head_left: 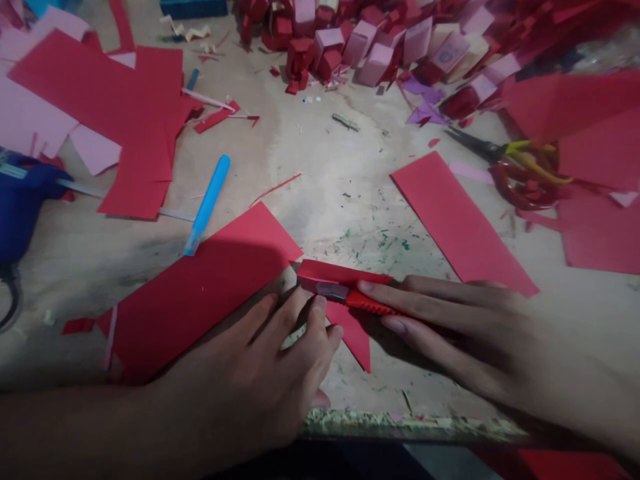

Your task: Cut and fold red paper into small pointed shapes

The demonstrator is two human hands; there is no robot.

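My right hand grips a red utility knife, its metal blade pointing left. The blade lies along a small folded piece of red paper, near the table's front edge. A pointed red flap shows below the knife. My left hand lies with fingers stretched and apart, fingertips down at the paper just beside the blade. Behind that hand is a wide red paper strip, partly covered by the wrist.
Another red strip and scissors lie right. A blue pen-like stick, red sheets and a blue glue gun are left. Small pink and red boxes crowd the back. The worn table edge is in front.
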